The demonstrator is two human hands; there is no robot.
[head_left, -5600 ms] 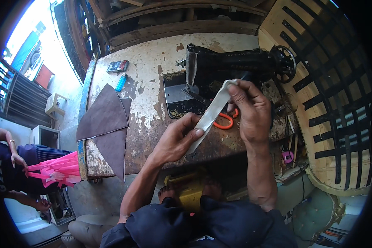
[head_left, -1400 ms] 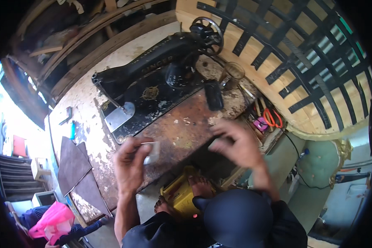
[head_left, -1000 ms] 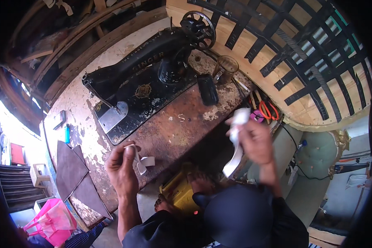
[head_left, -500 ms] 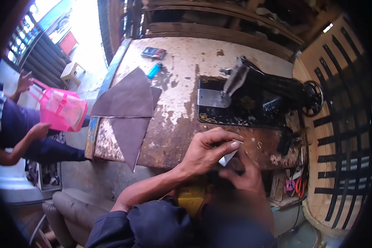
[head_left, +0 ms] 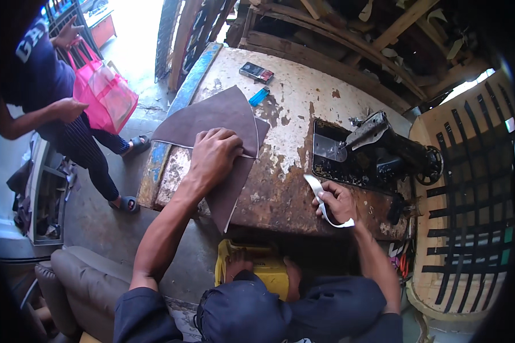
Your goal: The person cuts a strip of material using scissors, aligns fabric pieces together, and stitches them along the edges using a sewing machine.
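My left hand [head_left: 214, 153] rests on the grey-brown fabric pieces [head_left: 206, 117] at the table's left side. Its fingers are curled and closed on the material near the pale seam; the fingertips are partly hidden. One panel is wide with a curved edge, and a narrower pointed one [head_left: 230, 197] hangs toward the near edge. Between the thumb and fingers of my right hand [head_left: 336, 203] is a narrow white strip [head_left: 313, 184], one end sticking up and the other looping below the hand. The black sewing machine [head_left: 377, 143] stands just beyond that hand.
The worn wooden table [head_left: 280, 200] carries a blue lighter [head_left: 259, 96] and a small pack [head_left: 256, 72]. A wooden frame with black webbing [head_left: 463, 200] stands at the right. At the left, a person [head_left: 46, 86] holds a pink bag [head_left: 104, 94]. A yellow stool [head_left: 269, 271] is below.
My hands were together over the near edge with the white piece. My left hand has moved left onto the fabric; my right keeps the strip. The person with the bag has moved farther away.
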